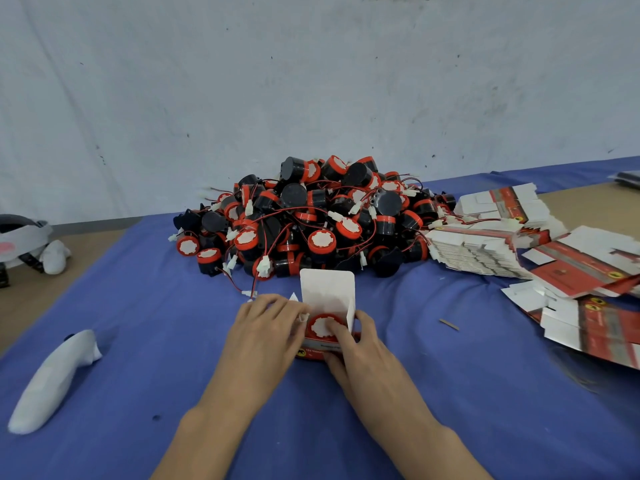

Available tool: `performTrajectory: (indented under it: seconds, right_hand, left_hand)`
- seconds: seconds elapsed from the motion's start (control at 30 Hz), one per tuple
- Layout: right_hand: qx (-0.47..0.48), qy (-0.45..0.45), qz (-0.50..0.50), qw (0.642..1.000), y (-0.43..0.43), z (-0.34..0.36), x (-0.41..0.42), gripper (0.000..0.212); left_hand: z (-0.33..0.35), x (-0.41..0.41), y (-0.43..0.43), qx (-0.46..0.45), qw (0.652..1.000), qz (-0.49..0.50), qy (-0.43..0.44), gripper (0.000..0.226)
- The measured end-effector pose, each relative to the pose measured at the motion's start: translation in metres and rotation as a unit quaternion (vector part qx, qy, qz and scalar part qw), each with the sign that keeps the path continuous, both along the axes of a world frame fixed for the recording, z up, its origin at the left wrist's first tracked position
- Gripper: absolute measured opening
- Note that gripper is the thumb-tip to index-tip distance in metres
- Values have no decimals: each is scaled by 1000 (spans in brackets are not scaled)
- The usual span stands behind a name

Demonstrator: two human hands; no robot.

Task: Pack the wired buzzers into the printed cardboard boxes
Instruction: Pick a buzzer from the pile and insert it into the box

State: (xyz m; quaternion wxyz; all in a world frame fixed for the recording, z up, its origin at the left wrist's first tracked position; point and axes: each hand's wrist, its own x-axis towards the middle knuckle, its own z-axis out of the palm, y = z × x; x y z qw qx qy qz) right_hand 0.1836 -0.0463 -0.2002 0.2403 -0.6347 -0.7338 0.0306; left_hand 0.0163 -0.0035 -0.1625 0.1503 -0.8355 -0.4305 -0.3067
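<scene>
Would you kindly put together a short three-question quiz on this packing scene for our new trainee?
1. True or false: the top flap of the box held between the left hand and the right hand stands open.
2. On which side of the pile of buzzers do the flat boxes lie, as the person sees it? A) left B) right C) in front, nearer the person
3. Fill in: the buzzer in the box shows a white centre with a ___ rim.

Key: 1 true; 2 B; 3 red.
</scene>
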Motion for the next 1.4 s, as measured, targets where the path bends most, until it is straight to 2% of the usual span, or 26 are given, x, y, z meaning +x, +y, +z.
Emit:
performTrajectory:
  seconds: [0.17, 0.53, 0.7, 0.8, 0.93, 1.07, 1.27, 1.4]
  right_hand:
    - [-3, 3, 0, 1000, 1, 0, 0, 47]
    - [3, 4, 2, 1000, 2, -2, 1, 46]
    - [8, 12, 6, 1000, 2, -2, 1, 46]
    - [10, 18, 9, 1000, 2, -2, 2, 45]
    - [10, 16, 12, 1000, 2, -2, 2, 46]
    - [6, 17, 13, 1000, 2, -2, 3, 47]
    - [1, 26, 20, 999, 2, -1, 3, 48]
    - [0, 25, 19, 1000, 2, -1, 4, 47]
  left_hand:
    - [-2, 1, 1, -11, 1000, 2, -8, 21]
    - [-2, -5, 4, -62, 998, -24, 5, 9]
    - [-7, -10, 7, -88, 996, -21, 19, 15]
    - [-9, -9, 5, -84, 996, 2, 4, 13]
    - [-9, -5, 4, -148, 986, 60, -42, 9]
    - [-7, -6, 5, -195, 975, 106, 17, 24]
    - [-2, -7, -2, -224, 963, 119, 93, 50]
    - [0, -5, -4, -236, 957, 130, 112, 53]
